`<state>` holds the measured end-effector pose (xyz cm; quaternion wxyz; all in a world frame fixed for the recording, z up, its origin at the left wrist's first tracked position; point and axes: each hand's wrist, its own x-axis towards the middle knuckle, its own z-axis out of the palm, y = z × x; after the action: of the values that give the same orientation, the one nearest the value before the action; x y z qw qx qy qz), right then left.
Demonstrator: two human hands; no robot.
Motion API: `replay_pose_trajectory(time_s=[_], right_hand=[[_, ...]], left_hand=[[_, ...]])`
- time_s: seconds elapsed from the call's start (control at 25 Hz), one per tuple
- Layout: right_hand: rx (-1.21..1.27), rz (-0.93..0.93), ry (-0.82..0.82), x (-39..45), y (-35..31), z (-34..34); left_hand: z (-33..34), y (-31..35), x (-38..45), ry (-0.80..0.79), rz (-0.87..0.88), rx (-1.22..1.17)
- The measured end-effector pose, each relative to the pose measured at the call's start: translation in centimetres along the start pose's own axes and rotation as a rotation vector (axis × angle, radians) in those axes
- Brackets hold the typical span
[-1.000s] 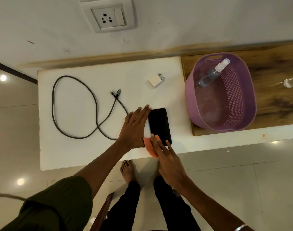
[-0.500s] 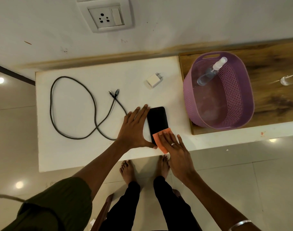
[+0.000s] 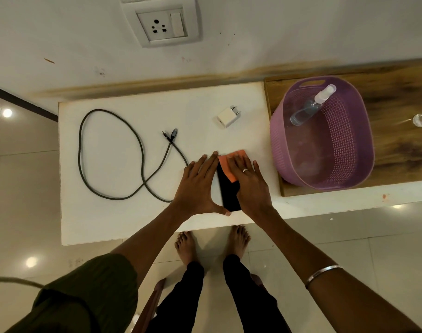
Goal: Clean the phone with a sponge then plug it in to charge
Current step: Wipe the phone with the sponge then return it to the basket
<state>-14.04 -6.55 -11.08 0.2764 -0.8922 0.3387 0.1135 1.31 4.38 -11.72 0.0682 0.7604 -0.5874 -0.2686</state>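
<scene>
Dark braided cable is lying in a loose loop toward the left edge of the white table, its two plug ends resting together near the middle of the top. To its right, my left hand is lying flat on the table with the fingers straight and spread a little, their side resting along the left edge of the black phone and my thumb touching its near corner. That phone is lying flat close to the table's front edge. My right hand is pressing the orange sponge down on the far end of the phone, fingers straight and close together over it, a ring showing on one. Behind my hands, nearer the back edge, a white charger plug is lying on its side. Toward the right end, a purple basket is sitting on a wooden board and holding a clear spray bottle. On the wall above the table, a socket is showing.
</scene>
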Motion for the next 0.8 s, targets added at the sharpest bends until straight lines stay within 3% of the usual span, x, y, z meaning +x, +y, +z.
replay_pose_trajectory(time_s=[0.2, 0.32, 0.4, 0.6, 0.8], right_hand=[[0.143, 0.006, 0.108, -0.4, -2.3, 1.3], [0.408, 0.042, 0.142, -0.9, -3.9, 1.6], [0.45, 0.056, 0.172, -1.3, -4.1, 1.9], [0.091, -0.093, 0.181, -2.1, -2.8, 2.2], [-0.012, -0.165, 0.208, -5.9, -1.8, 3.3]], left_hand=[[0.2, -0.1, 0.1, 0.008, 0.028, -0.028], [0.3, -0.2, 0.1, -0.013, 0.032, 0.0], [0.5, -0.3, 0.1, -0.02, 0.032, 0.01], [0.1, -0.1, 0.0, 0.003, 0.029, 0.008], [-0.3, 0.1, -0.1, -0.025, -0.017, 0.009]])
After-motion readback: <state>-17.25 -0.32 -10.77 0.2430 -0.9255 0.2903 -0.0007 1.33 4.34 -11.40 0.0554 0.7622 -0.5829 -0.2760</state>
